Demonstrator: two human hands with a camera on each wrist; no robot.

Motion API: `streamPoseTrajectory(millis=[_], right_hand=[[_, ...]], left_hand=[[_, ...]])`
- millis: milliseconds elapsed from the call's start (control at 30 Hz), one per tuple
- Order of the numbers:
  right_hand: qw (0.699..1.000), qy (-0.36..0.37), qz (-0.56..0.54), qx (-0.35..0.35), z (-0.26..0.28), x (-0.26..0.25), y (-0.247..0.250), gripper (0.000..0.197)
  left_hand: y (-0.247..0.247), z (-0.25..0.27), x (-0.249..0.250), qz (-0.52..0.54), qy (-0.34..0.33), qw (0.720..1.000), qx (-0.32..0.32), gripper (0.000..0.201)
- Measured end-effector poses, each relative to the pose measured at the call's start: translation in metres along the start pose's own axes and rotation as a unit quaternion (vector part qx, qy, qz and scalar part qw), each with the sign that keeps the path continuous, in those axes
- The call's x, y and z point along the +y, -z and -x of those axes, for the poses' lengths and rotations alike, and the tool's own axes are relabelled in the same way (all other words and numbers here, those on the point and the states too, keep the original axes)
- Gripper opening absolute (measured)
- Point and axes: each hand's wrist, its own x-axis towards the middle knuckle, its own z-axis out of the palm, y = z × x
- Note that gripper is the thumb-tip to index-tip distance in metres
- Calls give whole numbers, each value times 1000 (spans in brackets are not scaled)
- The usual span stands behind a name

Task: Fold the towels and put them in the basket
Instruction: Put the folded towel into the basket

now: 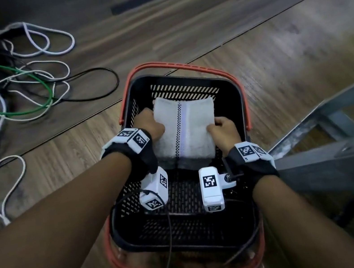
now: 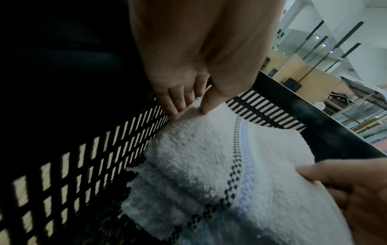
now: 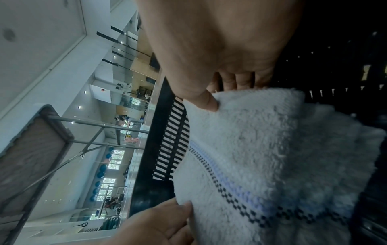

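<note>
A folded white towel (image 1: 186, 132) with a black checked line and a pale blue stripe sits inside the black slotted basket (image 1: 230, 91), toward its far end. My left hand (image 1: 150, 126) grips the towel's left edge, thumb on top and fingers underneath. My right hand (image 1: 222, 129) pinches its right edge the same way. In the left wrist view the left hand (image 2: 194, 106) pinches the towel (image 2: 201, 159) close to the basket wall (image 2: 87, 159). The right wrist view shows the right hand's thumb (image 3: 209, 102) pressed into the towel (image 3: 261, 149).
The basket has red handles (image 1: 246, 107) and stands on a wooden floor. A tangle of white, green and black cables (image 1: 21, 85) lies at the left. A grey metal table frame (image 1: 339, 147) stands close on the right.
</note>
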Motion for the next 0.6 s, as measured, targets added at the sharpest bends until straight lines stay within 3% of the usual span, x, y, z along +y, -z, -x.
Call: streamPoseTrajectory(millis=[233, 600], right_hand=[[997, 46, -11, 55, -2, -8, -5, 34], [995, 41, 40, 79, 3, 1, -8, 36]], left_hand=[[1, -3, -1, 84, -7, 995, 59, 28], [-6, -7, -4, 52, -2, 998, 21, 31]])
